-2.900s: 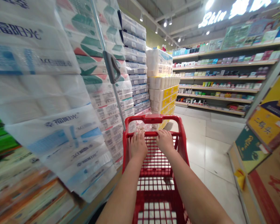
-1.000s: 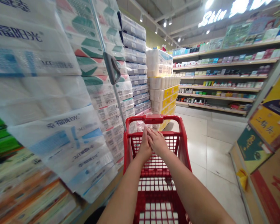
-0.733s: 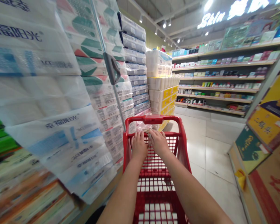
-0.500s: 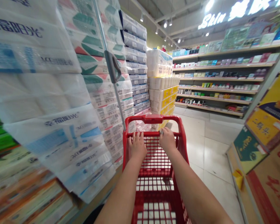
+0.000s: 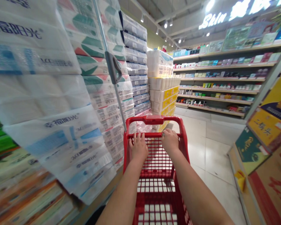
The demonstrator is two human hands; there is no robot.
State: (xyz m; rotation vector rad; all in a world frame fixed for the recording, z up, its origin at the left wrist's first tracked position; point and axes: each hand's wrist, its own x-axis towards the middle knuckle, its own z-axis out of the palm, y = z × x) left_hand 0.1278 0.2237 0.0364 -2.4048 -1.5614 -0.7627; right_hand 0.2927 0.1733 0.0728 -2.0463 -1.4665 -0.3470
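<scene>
A red plastic shopping basket (image 5: pixel 154 170) with grid walls stands in front of me, and its inside looks bare. A grey grip (image 5: pixel 113 67) sits on the long metal pull rod (image 5: pixel 120 103) rising at its left. My left hand (image 5: pixel 139 146) lies with fingers stretched and slightly apart across the basket's upper bar. On the right part of the same bar, my right hand (image 5: pixel 170 141) is closed, its fingers curled over the edge. A small greenish, shiny spot shows at its fingers; I cannot make out whether it is a ring or a held object.
Tall stacks of wrapped toilet paper (image 5: pixel 46 93) line the left side close by. More tissue packs (image 5: pixel 164 90) stand ahead. Shelves of small cosmetics boxes (image 5: pixel 220 78) run across the back. Printed cartons (image 5: pixel 259 147) are piled at the right, beside the tiled floor (image 5: pixel 207 150).
My right hand has shifted slightly right along the bar, and its fingers look more curled. The left hand stays about where it was. The basket has hardly moved.
</scene>
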